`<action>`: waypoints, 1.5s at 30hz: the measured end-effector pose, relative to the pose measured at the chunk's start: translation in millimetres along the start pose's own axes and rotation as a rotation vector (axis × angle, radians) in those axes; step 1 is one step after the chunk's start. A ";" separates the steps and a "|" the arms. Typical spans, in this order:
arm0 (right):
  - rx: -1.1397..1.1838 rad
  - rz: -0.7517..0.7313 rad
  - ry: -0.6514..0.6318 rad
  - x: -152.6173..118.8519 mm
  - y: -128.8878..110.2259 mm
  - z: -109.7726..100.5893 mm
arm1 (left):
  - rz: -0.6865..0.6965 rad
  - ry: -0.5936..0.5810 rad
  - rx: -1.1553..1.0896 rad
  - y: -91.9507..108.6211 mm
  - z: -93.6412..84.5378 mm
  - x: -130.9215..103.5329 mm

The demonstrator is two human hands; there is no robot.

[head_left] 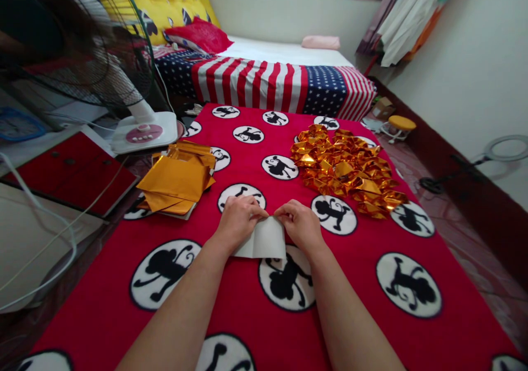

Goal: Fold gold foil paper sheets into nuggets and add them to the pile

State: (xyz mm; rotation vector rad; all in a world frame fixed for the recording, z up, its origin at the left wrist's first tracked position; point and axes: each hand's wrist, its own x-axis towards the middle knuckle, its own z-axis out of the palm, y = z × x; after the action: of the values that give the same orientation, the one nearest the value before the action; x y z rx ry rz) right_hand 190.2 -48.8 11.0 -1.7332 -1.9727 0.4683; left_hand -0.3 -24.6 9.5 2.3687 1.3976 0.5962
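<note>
A sheet of paper (269, 240), pale side showing and creased near its middle, is held between my hands above the red cloth. My left hand (241, 219) pinches its far edge from the left. On the right, my right hand (301, 225) grips the same edge with thumb and finger close to the other hand. A stack of gold foil paper sheets (175, 178) lies to the left of my hands. To the right is a heap of shiny folded gold foil pieces (346, 167).
A red cloth with monkey prints (355, 288) covers the surface. At the left stands an electric fan (144, 129) beside a red drawer unit (70, 167). Behind is a bed with a striped and starred cover (256, 82). A yellow stool (401, 123) stands far right.
</note>
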 end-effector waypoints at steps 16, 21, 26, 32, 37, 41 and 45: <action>-0.031 -0.020 0.008 -1.3 0.6 0.6 | 0.016 -0.039 0.030 1.7 1.9 0.1; -0.025 -0.002 0.006 -1.9 0.9 -0.7 | 0.038 -0.062 0.071 3.5 0.9 0.0; -0.023 0.047 -0.004 -2.5 1.7 -5.7 | 0.053 -0.076 0.087 4.2 1.0 0.4; -0.030 0.029 0.011 -3.1 5.0 -4.3 | 0.059 -0.075 0.084 1.7 4.0 0.1; -0.064 0.007 0.020 -4.0 4.6 -3.2 | 0.053 -0.079 0.088 2.6 3.6 0.1; -0.087 0.010 0.008 -4.6 2.2 -4.6 | 0.061 -0.079 0.118 3.9 3.0 -0.2; -0.077 0.004 0.013 -4.8 3.5 -3.8 | 0.068 -0.090 0.145 4.0 3.7 0.0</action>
State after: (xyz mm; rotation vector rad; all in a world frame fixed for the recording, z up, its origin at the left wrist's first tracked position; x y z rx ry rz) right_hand 195.7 -53.2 11.7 -1.7830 -2.0024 0.3861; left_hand 4.6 -26.8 8.2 2.5313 1.3682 0.4121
